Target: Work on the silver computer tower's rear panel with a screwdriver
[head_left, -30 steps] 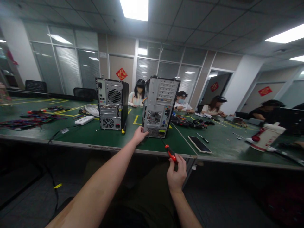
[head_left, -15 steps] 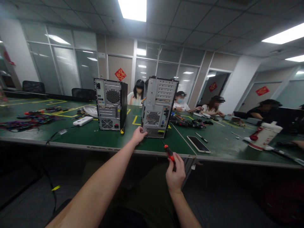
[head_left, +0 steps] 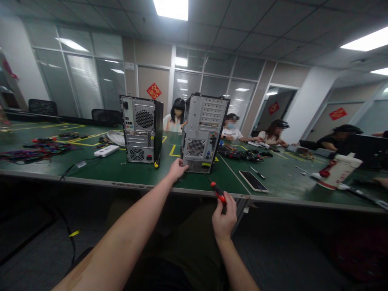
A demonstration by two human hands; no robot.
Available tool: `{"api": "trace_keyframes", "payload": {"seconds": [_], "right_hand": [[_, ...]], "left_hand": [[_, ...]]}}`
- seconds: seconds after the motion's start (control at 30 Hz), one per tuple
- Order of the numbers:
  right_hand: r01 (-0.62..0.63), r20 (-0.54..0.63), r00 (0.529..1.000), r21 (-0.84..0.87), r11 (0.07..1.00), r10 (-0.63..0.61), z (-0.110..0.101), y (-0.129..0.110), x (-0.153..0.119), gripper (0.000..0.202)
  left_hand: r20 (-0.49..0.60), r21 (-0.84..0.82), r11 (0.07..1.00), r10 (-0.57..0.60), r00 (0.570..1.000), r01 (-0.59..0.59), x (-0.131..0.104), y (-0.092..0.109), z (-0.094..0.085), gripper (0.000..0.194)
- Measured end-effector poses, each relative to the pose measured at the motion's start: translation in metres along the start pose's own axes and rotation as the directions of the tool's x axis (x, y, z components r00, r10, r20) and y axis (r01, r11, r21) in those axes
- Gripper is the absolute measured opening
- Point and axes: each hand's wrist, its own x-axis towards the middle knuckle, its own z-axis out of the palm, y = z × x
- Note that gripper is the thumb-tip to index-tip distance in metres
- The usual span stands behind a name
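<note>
A computer case (head_left: 195,133) stands upright at the table's front, its bare metal back facing me. My left hand (head_left: 176,169) is closed at its lower left corner, thumb and fingers on the edge. Below the case's bottom edge, my right hand (head_left: 224,216) pinches the end of a red and black screwdriver (head_left: 217,191). Its thin shaft points up and left toward the lower rear of the case; whether the tip meets a screw is too small to tell. To the left stands a second computer case (head_left: 140,131), with a yellow-tipped handle (head_left: 157,163) beside its base.
A phone (head_left: 253,180) and a thin metal tool (head_left: 257,172) lie to the right. Further right is a white cup (head_left: 341,171). Bundled cables (head_left: 39,149), a white power strip (head_left: 106,151) and a white basket (head_left: 116,137) are on the left. Several people sit across the table.
The view has shifted slightly. My right hand and the screwdriver have hardly moved, and my left hand stays at the case's lower left corner.
</note>
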Motion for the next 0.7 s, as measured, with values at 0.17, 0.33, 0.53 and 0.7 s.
{"api": "trace_keyframes", "payload": {"seconds": [0.17,0.33,0.53,0.7], "right_hand": [[-0.005,-0.015,1.0,0.019,1.0,0.005,-0.0005,0.0002,0.0003,0.025],[-0.007,-0.009,1.0,0.04,0.999,0.008,-0.0009,0.0005,-0.0008,0.025],[-0.027,0.018,0.999,0.034,0.999,0.027,0.0009,0.0011,-0.0014,0.032],[-0.044,-0.001,0.999,0.04,0.998,0.044,0.001,0.0033,-0.0022,0.03]], "left_hand": [[-0.007,-0.002,1.0,0.013,1.0,-0.013,0.0022,-0.003,0.0015,0.023],[-0.01,0.015,0.999,0.029,1.0,-0.029,0.002,-0.0013,0.0014,0.024],[-0.01,0.006,1.0,0.026,1.0,-0.026,0.0011,-0.0002,0.0004,0.024],[-0.006,0.011,1.0,0.017,1.0,-0.017,0.0008,0.0,-0.0002,0.024]]}}
